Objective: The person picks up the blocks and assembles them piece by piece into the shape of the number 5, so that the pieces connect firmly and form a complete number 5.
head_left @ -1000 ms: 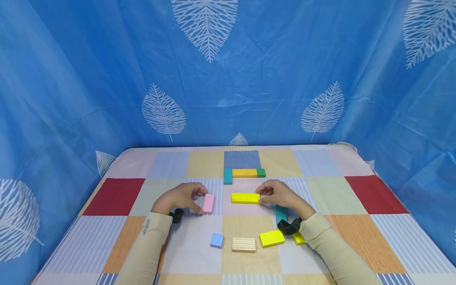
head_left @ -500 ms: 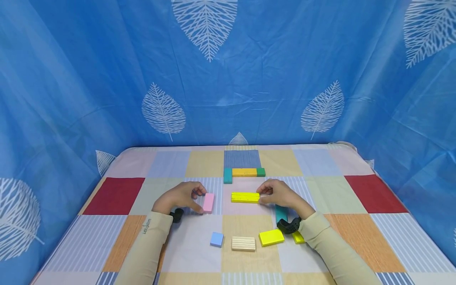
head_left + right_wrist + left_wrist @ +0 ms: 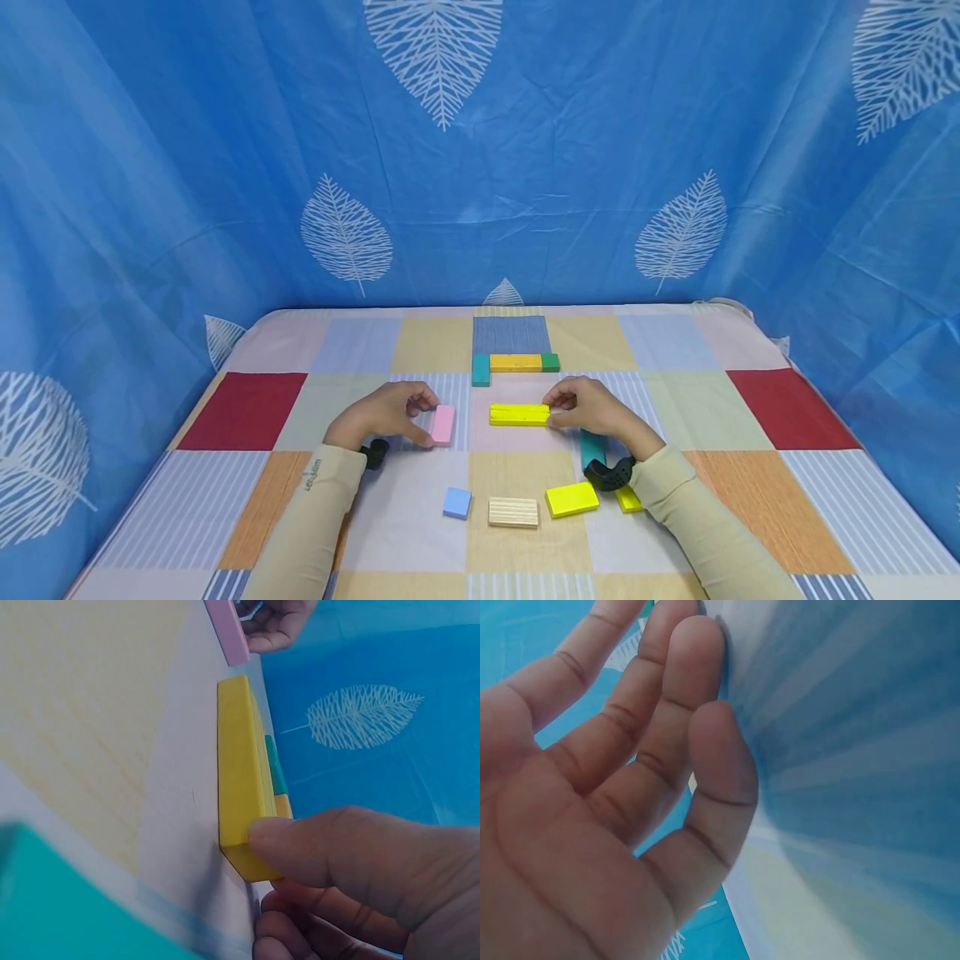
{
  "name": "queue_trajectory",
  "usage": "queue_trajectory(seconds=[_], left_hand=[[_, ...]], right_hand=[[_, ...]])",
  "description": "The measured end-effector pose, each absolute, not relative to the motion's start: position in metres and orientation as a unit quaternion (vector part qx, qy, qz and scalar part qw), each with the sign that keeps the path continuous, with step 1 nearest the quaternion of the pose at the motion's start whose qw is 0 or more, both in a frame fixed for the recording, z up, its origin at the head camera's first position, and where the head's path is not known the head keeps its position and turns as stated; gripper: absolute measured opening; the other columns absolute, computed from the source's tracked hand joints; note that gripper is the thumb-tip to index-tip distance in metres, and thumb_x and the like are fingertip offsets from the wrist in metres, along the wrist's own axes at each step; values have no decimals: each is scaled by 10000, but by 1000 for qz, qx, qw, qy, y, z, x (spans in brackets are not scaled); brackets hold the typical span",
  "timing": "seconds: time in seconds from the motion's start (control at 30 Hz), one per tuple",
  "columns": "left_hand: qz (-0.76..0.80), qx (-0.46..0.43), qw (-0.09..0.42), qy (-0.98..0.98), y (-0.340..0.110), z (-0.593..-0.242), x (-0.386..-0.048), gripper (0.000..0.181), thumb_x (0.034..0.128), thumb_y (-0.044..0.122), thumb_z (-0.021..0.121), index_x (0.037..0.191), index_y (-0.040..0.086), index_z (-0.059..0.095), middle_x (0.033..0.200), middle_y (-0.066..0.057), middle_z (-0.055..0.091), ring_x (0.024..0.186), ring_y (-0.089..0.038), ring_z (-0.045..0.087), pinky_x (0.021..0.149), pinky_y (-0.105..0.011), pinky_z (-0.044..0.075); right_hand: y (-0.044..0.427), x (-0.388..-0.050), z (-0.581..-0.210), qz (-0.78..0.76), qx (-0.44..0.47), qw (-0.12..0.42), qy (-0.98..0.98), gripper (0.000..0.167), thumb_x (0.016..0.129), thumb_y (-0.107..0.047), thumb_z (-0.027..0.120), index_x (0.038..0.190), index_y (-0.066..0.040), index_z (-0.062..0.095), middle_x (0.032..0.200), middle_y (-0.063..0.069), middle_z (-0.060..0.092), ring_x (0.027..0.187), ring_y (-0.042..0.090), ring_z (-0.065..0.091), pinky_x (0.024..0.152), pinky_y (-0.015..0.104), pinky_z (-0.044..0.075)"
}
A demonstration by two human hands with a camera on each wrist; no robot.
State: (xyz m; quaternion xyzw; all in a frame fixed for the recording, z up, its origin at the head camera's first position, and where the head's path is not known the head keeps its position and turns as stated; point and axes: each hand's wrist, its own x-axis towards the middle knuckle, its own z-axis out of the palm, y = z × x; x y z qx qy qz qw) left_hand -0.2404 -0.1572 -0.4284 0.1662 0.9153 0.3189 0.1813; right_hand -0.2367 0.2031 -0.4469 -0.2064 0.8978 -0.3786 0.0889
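My left hand (image 3: 390, 412) holds a pink rectangular block (image 3: 443, 426) at its left side, thumb at the near end and fingers at the far end. In the left wrist view the fingers of my left hand (image 3: 637, 772) are bent, and that block is out of sight. To the right, my right hand (image 3: 588, 410) pinches the right end of a long yellow block (image 3: 519, 415), which lies crosswise on the cloth. The right wrist view shows the thumb on the yellow block's (image 3: 244, 765) end, with the pink block (image 3: 227, 630) beyond it.
Behind lie a teal block (image 3: 481, 371), an orange block (image 3: 515, 363) and a small green block (image 3: 551, 362), joined in a row. Nearer are a blue block (image 3: 457, 503), a striped wooden block (image 3: 513, 512) and a yellow block (image 3: 572, 499). Another teal block (image 3: 592, 447) lies under the right wrist.
The pink block and my left hand have shifted slightly right. The yellow block in my right hand has moved very slightly right. Both hands keep their hold.
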Motion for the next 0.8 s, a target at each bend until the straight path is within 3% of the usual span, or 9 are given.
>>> queue_trajectory(seconds=[0.8], left_hand=[[310, 158, 170, 922, -130, -430, -250, 500, 816, 165, 973, 1231, 87, 706, 1139, -36, 674, 1031, -246, 583, 1001, -435, 541]], right_hand=[[207, -237, -438, -341, -217, 100, 909, 184, 917, -69, 861, 1074, -1, 792, 1052, 78, 755, 953, 236, 677, 906, 463, 592]])
